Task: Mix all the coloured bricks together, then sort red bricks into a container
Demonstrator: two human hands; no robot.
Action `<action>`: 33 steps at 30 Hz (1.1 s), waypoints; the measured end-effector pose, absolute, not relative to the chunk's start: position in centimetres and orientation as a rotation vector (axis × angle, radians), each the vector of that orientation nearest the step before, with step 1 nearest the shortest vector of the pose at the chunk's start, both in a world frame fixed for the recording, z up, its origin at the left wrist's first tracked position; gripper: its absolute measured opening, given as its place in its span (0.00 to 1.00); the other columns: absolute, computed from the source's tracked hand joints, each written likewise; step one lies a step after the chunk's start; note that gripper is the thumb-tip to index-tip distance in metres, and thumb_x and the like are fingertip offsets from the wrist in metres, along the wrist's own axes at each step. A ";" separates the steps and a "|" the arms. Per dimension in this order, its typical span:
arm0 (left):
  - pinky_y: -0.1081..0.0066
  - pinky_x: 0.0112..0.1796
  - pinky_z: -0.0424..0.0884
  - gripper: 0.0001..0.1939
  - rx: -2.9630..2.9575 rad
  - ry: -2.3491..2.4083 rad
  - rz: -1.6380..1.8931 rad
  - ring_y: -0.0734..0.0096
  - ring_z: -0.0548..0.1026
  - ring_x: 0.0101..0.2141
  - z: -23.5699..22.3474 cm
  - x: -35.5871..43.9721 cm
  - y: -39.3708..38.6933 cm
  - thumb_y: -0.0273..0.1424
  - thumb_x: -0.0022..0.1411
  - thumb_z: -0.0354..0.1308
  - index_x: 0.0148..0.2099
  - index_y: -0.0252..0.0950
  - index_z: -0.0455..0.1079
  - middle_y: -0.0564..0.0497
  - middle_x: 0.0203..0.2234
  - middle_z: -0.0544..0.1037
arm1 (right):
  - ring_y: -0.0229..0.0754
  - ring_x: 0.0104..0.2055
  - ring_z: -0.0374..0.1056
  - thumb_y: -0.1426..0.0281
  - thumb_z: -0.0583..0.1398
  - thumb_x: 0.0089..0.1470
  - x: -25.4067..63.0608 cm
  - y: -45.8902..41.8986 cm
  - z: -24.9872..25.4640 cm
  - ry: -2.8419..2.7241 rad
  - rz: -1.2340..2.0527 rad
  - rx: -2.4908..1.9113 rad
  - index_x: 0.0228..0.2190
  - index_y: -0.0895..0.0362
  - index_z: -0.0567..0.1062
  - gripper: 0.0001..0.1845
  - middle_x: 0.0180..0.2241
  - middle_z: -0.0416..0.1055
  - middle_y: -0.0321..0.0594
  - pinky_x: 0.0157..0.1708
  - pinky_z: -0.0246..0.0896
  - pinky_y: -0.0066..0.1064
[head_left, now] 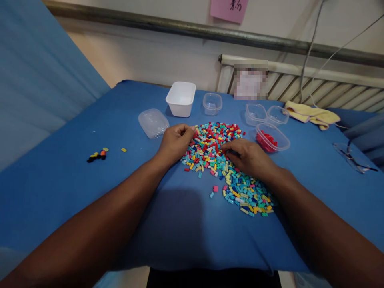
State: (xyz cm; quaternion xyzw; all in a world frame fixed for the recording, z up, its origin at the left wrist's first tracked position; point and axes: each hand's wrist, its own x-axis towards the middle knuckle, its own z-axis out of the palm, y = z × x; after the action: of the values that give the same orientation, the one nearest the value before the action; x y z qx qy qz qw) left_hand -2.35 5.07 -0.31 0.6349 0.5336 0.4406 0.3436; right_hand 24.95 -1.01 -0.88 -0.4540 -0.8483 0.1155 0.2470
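A wide pile of small building bricks (210,150) in red, turquoise, yellow, white and blue lies on the blue-covered table. My left hand (177,142) is at the pile's left edge, its fingers curled and thumb pressed against them; anything inside is too hidden to name. Over the right part of the pile reaches my right hand (250,158), with fingertips down among the bricks and the thumb a little apart from the forefinger. Just beyond it stands a clear tub (283,144) with red bricks (267,140) inside.
At the back are a white tub (181,98), a small clear tub (212,105) and two more clear tubs (255,116). A clear lid (153,124) lies left of the pile. Black, yellow and orange pieces (97,155) sit far left. Glasses (354,158) and a yellow cloth (312,114) lie right.
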 end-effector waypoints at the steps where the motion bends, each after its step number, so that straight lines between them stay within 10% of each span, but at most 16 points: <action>1: 0.71 0.26 0.59 0.18 1.650 1.383 1.145 0.74 0.63 0.23 -0.3 -2.3 5.1 0.42 0.70 0.61 0.29 0.38 0.72 0.54 0.20 0.72 | 0.53 0.53 0.80 0.73 0.63 0.68 25.0 -0.9 -0.9 -2.335 0.302 -1.233 0.52 0.50 0.84 0.15 0.49 0.86 0.44 0.55 0.73 0.45; 33: 0.71 0.25 0.58 0.18 1.626 1.363 1.147 0.75 0.63 0.22 -0.7 -2.5 5.4 0.43 0.69 0.62 0.30 0.37 0.74 0.54 0.21 0.74 | 0.59 0.46 0.76 0.66 0.63 0.63 33.6 0.2 1.1 -1.793 -0.241 -1.748 0.48 0.55 0.83 0.14 0.44 0.82 0.53 0.49 0.71 0.51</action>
State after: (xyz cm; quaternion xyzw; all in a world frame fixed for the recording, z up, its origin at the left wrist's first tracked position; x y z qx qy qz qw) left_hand -2.48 5.36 -0.65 0.6299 0.5278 0.4441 0.3569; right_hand 33.64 0.22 1.08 -0.6611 -0.6781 -0.0911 0.3080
